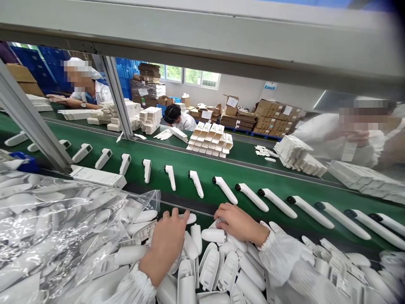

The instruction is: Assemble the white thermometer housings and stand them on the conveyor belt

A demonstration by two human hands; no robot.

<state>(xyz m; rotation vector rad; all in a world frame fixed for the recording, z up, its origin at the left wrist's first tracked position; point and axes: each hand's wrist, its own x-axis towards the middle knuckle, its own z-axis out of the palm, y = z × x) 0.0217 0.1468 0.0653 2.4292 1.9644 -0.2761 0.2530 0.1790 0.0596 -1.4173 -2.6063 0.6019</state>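
Observation:
My left hand point(169, 238) rests over a pile of loose white plastic covers point(209, 266), its fingers stretched forward and apart. Under its fingertips, one rounded cover point(191, 218) shows in part. To the right, my right hand point(242, 223) has its fingers curled down around a white plastic cover point(212, 224) at the pile's far edge; its grip is partly hidden. Some covers lie hollow side up with ribs showing, others smooth side up. Just beyond both hands, a row of white handheld infrared thermometers point(224, 190) with dark tips lies on the green conveyor belt point(186, 200).
A clear plastic bag point(72, 223) of covers lies at left, with a white box point(98, 176) behind it. A metal post point(117, 97) and overhead beam point(202, 42) frame the view. Across the belt, co-workers sit by stacked white cartons point(210, 139). Brown boxes point(268, 118) stand behind.

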